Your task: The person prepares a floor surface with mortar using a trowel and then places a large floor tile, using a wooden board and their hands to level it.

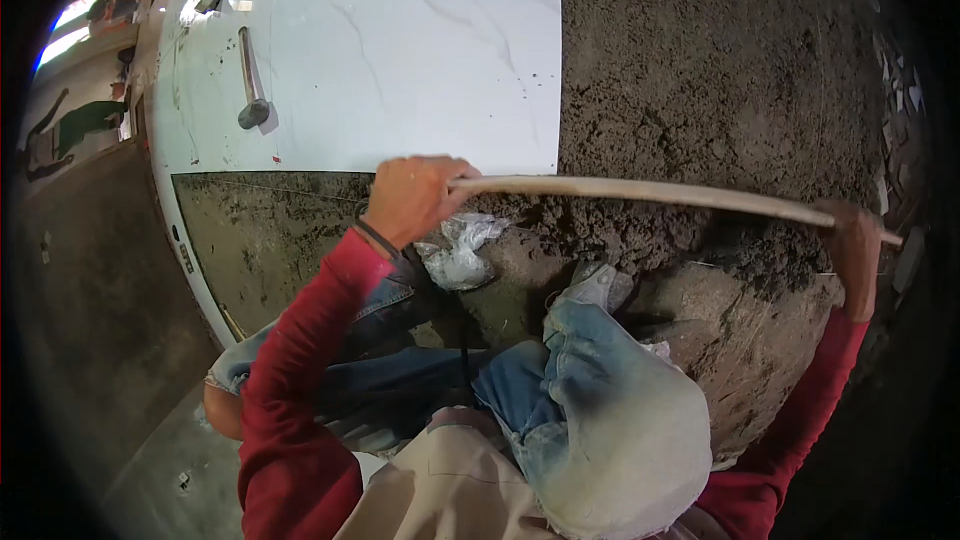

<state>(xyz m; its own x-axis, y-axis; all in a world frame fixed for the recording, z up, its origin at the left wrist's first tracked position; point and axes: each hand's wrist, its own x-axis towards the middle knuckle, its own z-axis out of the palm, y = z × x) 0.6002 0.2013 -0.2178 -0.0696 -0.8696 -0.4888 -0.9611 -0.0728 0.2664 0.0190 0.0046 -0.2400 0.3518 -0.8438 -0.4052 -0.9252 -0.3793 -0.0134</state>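
Observation:
A long pale wooden straightedge spans the space in front of me, curved in this wide view. My left hand is closed around its left end, close to the edge of a large glossy white tile. Near its right end, my right hand grips it too, though shadow dims those fingers. Under and beyond the straightedge lies a bed of dark, damp mortar, lumpy along the near side. Whether the straightedge presses on the mortar, I cannot tell.
A mallet rests on the white tiles at left. Crumpled clear plastic lies before my knees, seemingly around a foot. Lumpy mortar is beside my right knee. Broken pieces line the far right. A person in green is at far left.

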